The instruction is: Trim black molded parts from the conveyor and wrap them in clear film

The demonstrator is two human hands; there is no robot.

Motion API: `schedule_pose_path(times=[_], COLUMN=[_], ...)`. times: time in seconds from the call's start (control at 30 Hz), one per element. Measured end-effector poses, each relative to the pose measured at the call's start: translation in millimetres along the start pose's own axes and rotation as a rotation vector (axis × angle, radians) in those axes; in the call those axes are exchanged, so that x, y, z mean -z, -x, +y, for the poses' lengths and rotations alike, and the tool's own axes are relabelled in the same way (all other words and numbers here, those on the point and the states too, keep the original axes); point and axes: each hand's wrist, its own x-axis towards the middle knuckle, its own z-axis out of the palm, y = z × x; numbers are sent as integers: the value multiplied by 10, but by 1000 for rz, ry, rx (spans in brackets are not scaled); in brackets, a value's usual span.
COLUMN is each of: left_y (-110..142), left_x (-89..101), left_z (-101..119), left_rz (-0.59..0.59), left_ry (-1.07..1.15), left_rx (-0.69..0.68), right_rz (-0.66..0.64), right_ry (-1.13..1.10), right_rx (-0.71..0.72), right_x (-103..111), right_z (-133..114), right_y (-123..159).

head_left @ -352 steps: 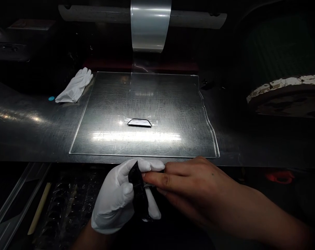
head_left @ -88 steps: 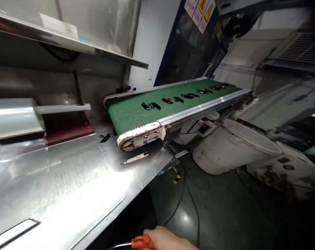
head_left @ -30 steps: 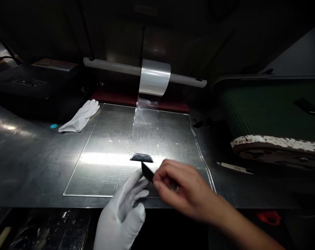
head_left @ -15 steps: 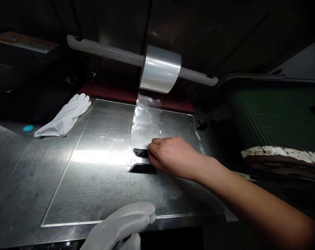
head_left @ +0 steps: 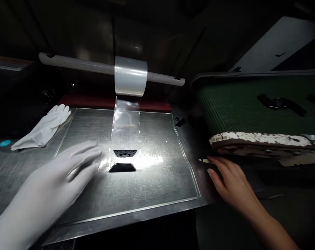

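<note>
My left hand (head_left: 66,177), in a white glove, hovers over the left part of the glass plate (head_left: 152,187). It is open, with thumb and fingers apart and nothing between them. Two small black trapezoid plastic pieces lie right of it: a hollow-sided one (head_left: 125,153) at the end of a clear film strip (head_left: 126,128), and a smooth one (head_left: 122,167) nearer me. My bare right hand (head_left: 232,180) is at the plate's right, fingertips at a slim pale-handled knife (head_left: 204,160). Its thumb stays apart from the fingers; they partly cover the handle.
A clear film roll (head_left: 130,76) hangs on a pale bar (head_left: 76,64) behind the plate. A spare white glove (head_left: 44,126) lies at the left. To the right runs a green conveyor belt (head_left: 225,104) carrying black parts (head_left: 281,103). Small black bits (head_left: 179,121) lie beside the plate.
My right hand has left the black piece on the film and moved right to the knife. My left hand has risen from the front edge over the plate. The view has turned right.
</note>
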Motion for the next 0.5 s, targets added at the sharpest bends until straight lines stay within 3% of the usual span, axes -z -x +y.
schedule_pose_path(times=[0.07, 0.13, 0.3, 0.4, 0.5], left_y=[-231, -391, -474, -433, -415], left_x=[-57, -138, -251, -254, -259], left_z=[-40, -83, -142, -141, -151], left_rz=[-58, -107, -230, -275, -267], left_ry=[-193, -274, -345, -406, -421], left_rx=[-253, -385, -384, -355, -369], right_rz=[-4, -4, 52, -2, -192], right_ry=[13, 10, -26, -103, -279], right_rx=[-28, -45, -94, -37, 252], right_x=[-96, -153, -82, -6, 42], right_z=[215, 328, 271, -174, -951], right_y=[152, 210, 115, -161, -600])
